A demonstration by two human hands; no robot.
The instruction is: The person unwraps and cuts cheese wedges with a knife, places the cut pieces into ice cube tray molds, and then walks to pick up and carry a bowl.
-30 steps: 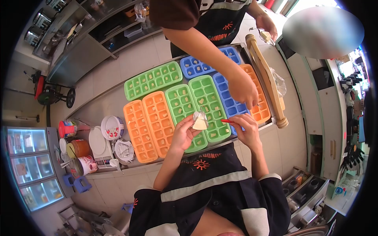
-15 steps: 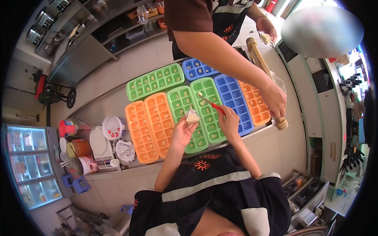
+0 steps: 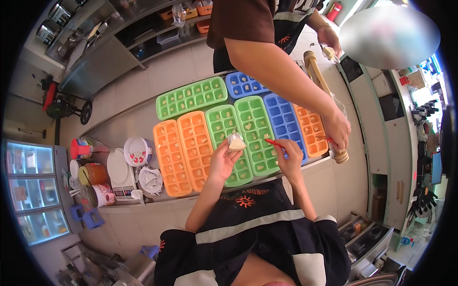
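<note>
My left hand (image 3: 222, 162) holds a pale, cheese-like wedge (image 3: 236, 144) in foil, above the green trays. In my right hand (image 3: 290, 157) is a red-handled knife (image 3: 274, 142), over the right side of a green tray (image 3: 257, 128) with small pale cubes in many compartments. Another green tray (image 3: 223, 125) lies partly under my left hand. To the left are two orange trays (image 3: 171, 157) with cubes. A blue tray (image 3: 286, 121) lies right of the green ones, its visible compartments without cubes.
Across the table a co-worker's hand (image 3: 338, 127) holds a red-handled tool over an orange tray (image 3: 310, 131); their other hand (image 3: 329, 39) holds a wrapped pale piece. A wooden bar (image 3: 324, 90) lies at the right. Tubs (image 3: 138, 151) and a scale (image 3: 125, 191) stand left.
My right hand has drawn the knife back from the upper part of the green tray toward me and slightly right. My left hand still holds the wedge. The co-worker's arm has shifted slightly right.
</note>
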